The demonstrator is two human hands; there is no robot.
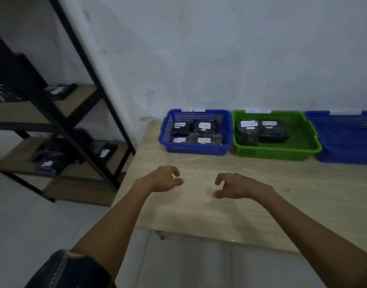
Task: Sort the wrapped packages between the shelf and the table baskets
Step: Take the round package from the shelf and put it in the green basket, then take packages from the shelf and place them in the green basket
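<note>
Left hand (165,179), right hand (239,186) are hovering over tabletop (199,215) | each grip loosely curled, holding nothing | wrapped packages (203,126) are sitting in blue basket (197,151), green basket (276,152) | more are lying on shelf (83,96)

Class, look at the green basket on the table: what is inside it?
The green basket holds two black wrapped packages with white labels: a left package and a right package, side by side. The basket's right part is bare. Anything beneath the packages is covered.
</note>
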